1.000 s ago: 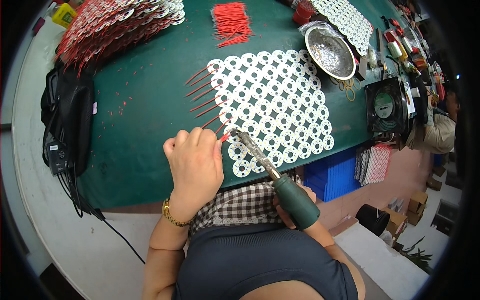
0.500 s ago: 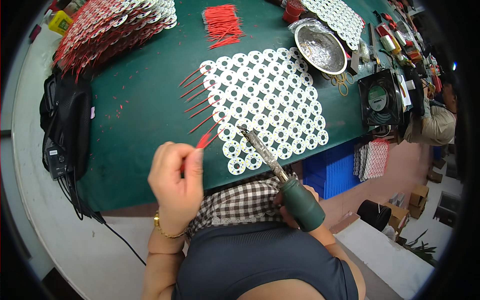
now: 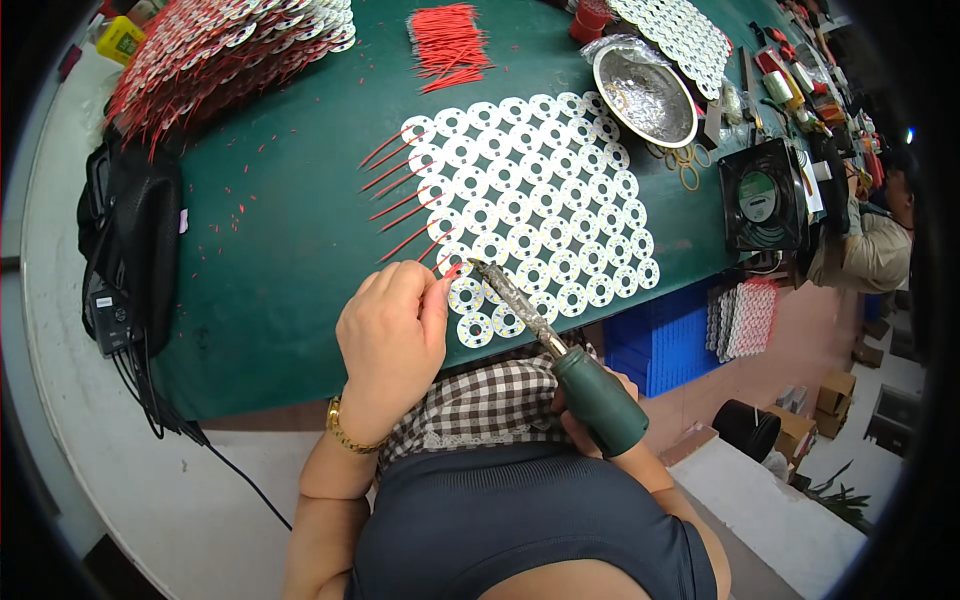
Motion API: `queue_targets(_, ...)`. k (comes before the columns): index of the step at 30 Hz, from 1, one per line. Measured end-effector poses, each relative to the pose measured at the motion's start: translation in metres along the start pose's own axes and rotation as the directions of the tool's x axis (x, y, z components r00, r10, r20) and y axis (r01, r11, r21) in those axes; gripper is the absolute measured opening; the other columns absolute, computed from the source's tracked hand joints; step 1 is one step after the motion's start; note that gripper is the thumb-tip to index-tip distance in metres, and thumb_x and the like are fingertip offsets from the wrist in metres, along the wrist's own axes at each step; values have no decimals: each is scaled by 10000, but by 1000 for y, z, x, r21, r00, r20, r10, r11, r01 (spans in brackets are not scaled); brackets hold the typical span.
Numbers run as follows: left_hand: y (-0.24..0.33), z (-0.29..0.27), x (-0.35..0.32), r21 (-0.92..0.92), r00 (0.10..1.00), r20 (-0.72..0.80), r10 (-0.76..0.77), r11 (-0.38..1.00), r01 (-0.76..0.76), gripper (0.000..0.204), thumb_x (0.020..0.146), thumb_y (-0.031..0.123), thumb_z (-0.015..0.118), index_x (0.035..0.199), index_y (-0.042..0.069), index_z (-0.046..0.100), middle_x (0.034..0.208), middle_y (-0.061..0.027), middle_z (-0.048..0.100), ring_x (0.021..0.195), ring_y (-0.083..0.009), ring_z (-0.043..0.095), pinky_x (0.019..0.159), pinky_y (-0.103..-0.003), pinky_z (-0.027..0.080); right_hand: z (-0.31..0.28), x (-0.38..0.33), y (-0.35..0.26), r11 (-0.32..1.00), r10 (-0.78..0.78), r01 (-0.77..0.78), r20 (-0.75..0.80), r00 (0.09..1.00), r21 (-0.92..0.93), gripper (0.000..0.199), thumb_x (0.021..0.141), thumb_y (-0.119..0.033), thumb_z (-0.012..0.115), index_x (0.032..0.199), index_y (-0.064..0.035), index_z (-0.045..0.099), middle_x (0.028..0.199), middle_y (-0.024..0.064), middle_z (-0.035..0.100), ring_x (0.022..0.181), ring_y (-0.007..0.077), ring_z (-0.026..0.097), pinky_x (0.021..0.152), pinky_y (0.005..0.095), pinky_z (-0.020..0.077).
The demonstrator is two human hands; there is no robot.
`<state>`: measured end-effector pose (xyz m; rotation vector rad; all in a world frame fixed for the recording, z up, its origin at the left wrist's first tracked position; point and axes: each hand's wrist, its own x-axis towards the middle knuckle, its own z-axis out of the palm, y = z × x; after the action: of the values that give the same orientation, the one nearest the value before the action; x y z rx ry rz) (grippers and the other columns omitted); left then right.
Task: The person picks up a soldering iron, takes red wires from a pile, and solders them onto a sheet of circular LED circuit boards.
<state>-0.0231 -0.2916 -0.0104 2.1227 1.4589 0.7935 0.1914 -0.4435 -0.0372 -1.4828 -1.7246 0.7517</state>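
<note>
My left hand pinches a short red wire and holds its end against a round white board at the near left corner of a sheet of several such round boards. My right hand, mostly hidden under the tool, grips the green handle of a soldering iron. The iron's crusted tip rests at the same round board, touching the wire's end. Several red wires stick out from the sheet's left edge onto the green mat.
A heap of wired round boards lies at the back left, a bundle of loose red wires at the back middle. A foil-lined bowl, a black fan, a black bag and another person surround the work.
My left hand pulled back toward me with a red wire, then came forward again and set the wire's end on the near-left round board. The iron's tip stayed beside that board.
</note>
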Motion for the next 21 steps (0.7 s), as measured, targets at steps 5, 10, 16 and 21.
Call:
queue_targets(5,1,-3,2,-12,999,41,-8,1000,8,163,849,102,665,745,42,554,677,-77,566,608,-252,536,555,-363,408,1,-2,5,997,-68,68,-4,998,-35,358,644,-169,744,972,-46,672,816,88,644,586,235,625,516,303,512)
queue_targets(10,3,-5,3,5,998,59,-26,1000,26,164,844,107,667,745,40,554,675,-85,564,610,-258,539,555,-366,408,0,3,2,998,-54,55,15,998,-18,363,643,-172,747,974,-44,672,825,85,646,587,228,626,513,302,509)
queue_targets(16,2,-5,4,22,996,77,-42,999,40,167,837,106,666,739,41,547,671,-85,558,614,-263,542,558,-371,411,-3,6,6,988,-139,142,46,989,-56,334,650,-191,737,944,-44,675,801,79,634,559,217,604,491,305,493)
queue_targets(21,2,-2,3,44,998,62,-29,999,26,152,830,98,663,744,54,545,688,-79,574,636,-262,556,564,-376,419,0,5,-2,991,-101,100,-5,995,-89,210,651,-60,661,857,-61,623,673,41,625,574,215,609,552,303,481)
